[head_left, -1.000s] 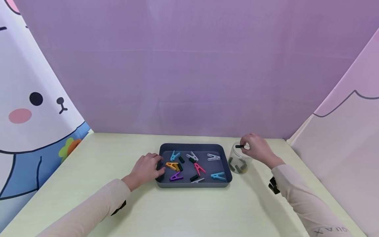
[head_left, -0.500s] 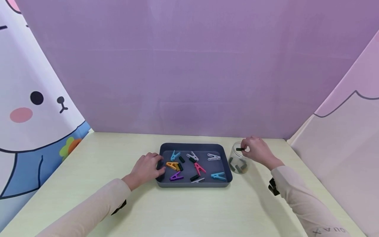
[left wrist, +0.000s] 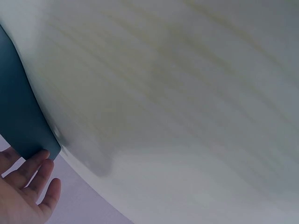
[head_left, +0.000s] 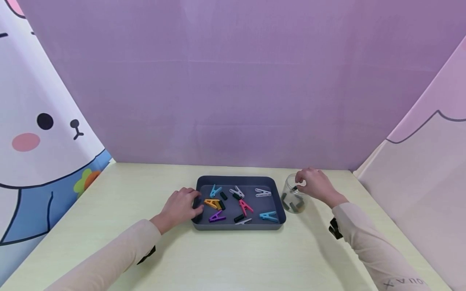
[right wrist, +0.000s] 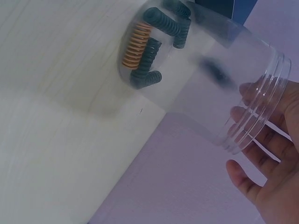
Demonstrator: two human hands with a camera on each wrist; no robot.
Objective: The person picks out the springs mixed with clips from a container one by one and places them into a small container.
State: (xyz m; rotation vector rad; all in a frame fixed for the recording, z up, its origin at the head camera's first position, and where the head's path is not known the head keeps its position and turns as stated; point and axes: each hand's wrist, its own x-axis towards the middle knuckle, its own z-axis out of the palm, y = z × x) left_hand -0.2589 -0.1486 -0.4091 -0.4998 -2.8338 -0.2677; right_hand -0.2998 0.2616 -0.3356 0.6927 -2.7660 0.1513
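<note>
My right hand (head_left: 316, 184) is at the mouth of a clear jar (right wrist: 187, 91), its fingers spread at the threaded neck. Inside the jar a dark spring (right wrist: 216, 72) shows as a blur below the fingertips, apart from them. Several dark green springs (right wrist: 161, 19) and an orange spring (right wrist: 137, 46) lie at the jar's bottom. My left hand (head_left: 179, 208) holds the left side of a dark grey tray (head_left: 238, 227), with fingertips on the outer wall near a corner. The tray bears several clothespins, including a yellow clothespin (head_left: 212, 203) and a pink clothespin (head_left: 245, 207).
More dark springs lie among the clothespins, one dark spring (head_left: 223, 196) near the blue clothespin (head_left: 214, 190). The jar stands close to the tray's right side on the pale table (head_left: 233, 258). A purple backdrop (head_left: 233, 81) rises behind the table.
My right hand has lowered slightly to the jar's mouth and let go of the spring, which has dropped into the jar. My left hand and the tray have stayed put.
</note>
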